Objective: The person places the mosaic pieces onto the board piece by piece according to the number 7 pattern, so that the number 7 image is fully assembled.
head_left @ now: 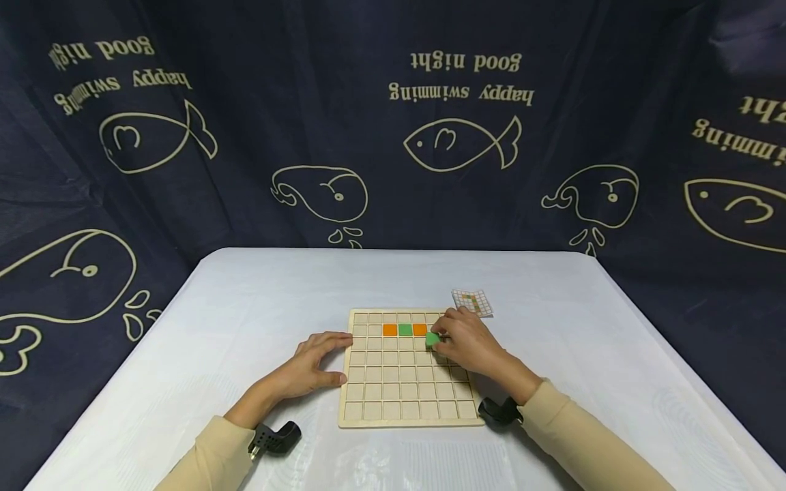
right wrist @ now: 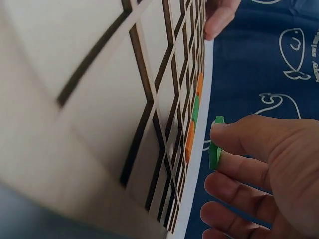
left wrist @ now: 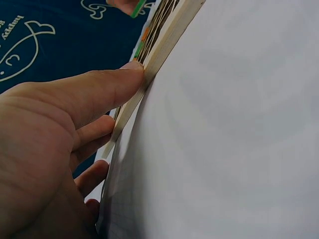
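Note:
A wooden grid board (head_left: 372, 374) lies on the white table, its square cells edged by thin raised strips. In its second row sit an orange tile (head_left: 389, 330), a green tile (head_left: 405, 330) and another orange tile (head_left: 419, 330), side by side. My right hand (head_left: 469, 343) pinches a loose green tile (head_left: 432, 339) between thumb and finger, just above the board beside the second orange tile. The right wrist view shows this green tile (right wrist: 216, 143) held clear of the grid. My left hand (head_left: 305, 366) rests against the board's left edge with thumb and fingers extended, touching the rim (left wrist: 172, 39).
A small printed grid card (head_left: 472, 303) with colored squares lies behind the board's far right corner. A dark cloth (head_left: 381, 123) printed with fish and whales hangs behind the table (head_left: 276, 286). Black wrist cameras sit at both cuffs.

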A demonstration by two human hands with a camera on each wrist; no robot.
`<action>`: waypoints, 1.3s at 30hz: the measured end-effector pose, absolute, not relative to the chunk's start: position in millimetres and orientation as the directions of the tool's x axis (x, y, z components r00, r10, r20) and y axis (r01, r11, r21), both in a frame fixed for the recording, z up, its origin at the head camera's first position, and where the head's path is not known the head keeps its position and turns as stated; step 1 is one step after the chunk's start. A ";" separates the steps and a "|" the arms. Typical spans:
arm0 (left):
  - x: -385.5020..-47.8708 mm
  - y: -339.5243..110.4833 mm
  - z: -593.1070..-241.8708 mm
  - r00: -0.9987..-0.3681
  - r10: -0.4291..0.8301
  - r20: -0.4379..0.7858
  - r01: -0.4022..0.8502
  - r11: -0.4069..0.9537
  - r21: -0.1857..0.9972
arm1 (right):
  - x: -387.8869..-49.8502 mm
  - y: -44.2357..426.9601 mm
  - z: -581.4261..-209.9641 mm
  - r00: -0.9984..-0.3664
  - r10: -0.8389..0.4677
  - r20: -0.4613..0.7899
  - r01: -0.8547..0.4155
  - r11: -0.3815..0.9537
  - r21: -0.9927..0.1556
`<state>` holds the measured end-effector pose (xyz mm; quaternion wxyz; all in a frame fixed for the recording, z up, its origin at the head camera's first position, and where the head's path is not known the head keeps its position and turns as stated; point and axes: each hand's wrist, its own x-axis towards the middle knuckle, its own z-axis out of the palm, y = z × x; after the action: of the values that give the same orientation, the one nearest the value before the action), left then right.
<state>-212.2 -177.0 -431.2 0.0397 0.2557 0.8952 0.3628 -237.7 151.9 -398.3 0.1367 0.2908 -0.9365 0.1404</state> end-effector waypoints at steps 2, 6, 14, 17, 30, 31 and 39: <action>-212.3 -177.0 -431.3 -0.866 0.487 0.115 0.430 0.607 0.668 | -239.2 149.3 -398.4 -0.800 -0.510 0.315 -0.577 0.797 -0.177; -212.7 -177.0 -431.5 -0.865 0.488 0.118 0.433 0.607 0.666 | -241.4 144.9 -398.4 -0.808 -0.517 0.284 -0.574 0.800 -0.177; -212.7 -177.4 -431.5 -0.866 0.486 0.119 0.433 0.609 0.664 | -243.7 136.8 -400.4 -0.811 -0.526 0.258 -0.573 0.803 -0.164; -212.6 -177.6 -432.1 -0.866 0.486 0.121 0.435 0.610 0.663 | -245.1 135.0 -402.2 -0.808 -0.532 0.253 -0.576 0.803 -0.153; -213.5 -178.1 -433.9 -0.864 0.489 0.118 0.432 0.602 0.671 | -247.0 133.4 -406.0 -0.793 -0.551 0.262 -0.594 0.794 -0.129; -213.5 -178.1 -433.9 -0.864 0.489 0.118 0.433 0.602 0.671 | -246.7 133.4 -405.9 -0.794 -0.550 0.261 -0.593 0.794 -0.132; -213.6 -178.1 -433.6 -0.862 0.492 0.121 0.437 0.600 0.670 | -245.8 133.3 -405.7 -0.799 -0.545 0.252 -0.588 0.797 -0.140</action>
<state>-213.6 -178.1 -433.6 0.0378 0.2596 0.8937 0.3639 -245.8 133.3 -405.7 0.0997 0.3006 -0.9426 0.1060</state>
